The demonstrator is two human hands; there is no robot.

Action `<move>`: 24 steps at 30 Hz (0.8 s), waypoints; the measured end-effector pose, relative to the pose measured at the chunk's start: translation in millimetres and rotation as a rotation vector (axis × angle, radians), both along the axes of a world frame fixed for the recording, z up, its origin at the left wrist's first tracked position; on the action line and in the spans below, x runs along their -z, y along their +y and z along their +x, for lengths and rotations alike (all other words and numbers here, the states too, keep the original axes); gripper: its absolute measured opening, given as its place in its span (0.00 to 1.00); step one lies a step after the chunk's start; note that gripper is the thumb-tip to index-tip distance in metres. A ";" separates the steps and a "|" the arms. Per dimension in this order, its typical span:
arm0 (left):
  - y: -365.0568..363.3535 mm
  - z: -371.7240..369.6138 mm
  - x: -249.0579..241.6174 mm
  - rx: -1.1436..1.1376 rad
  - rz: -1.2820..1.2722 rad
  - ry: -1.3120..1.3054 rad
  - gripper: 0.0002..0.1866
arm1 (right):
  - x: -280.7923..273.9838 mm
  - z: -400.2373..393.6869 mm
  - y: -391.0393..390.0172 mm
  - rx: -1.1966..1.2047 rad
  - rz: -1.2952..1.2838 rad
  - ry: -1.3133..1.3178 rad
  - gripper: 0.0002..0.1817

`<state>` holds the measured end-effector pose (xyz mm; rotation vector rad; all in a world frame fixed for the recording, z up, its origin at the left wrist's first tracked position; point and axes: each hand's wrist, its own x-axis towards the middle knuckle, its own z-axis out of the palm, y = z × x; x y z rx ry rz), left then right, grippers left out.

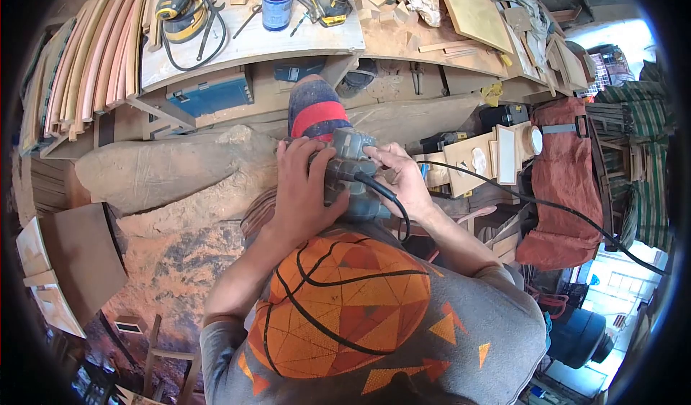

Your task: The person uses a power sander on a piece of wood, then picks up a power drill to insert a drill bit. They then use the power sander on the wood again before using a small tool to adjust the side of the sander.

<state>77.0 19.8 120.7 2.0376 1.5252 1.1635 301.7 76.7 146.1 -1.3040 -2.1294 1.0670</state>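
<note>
A grey-blue power tool (353, 146) with a black cord (518, 198) is held close to the chest, over the lap. My left hand (304, 182) lies against its left side, fingers bent over its edge. On the other side my right hand (403, 178) wraps round the tool near the cord. Just beyond it is a dark blue piece with a red band (320, 115), which looks like a leg or foot covering. The tool's underside is hidden.
Ahead stands a workbench (252, 48) with a yellow sander (181, 9), a blue spray can (278, 2), a yellow drill (332, 5) and wood offcuts. Curved wooden strips (93, 59) lean at the left. A large wood slab (158, 167) lies below the bench. The cord runs off to the right.
</note>
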 end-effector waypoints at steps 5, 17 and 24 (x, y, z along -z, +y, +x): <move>1.1 2.6 -3.8 0.003 -0.022 0.019 0.41 | -6.7 -4.5 -3.4 0.100 -0.195 0.115 0.27; 1.4 6.4 -4.2 -0.008 -0.016 0.015 0.40 | 9.3 12.7 3.3 0.048 -0.213 0.171 0.31; -0.9 1.9 -1.3 0.030 -0.031 0.011 0.41 | -12.0 25.3 31.1 -0.255 0.409 -0.338 0.26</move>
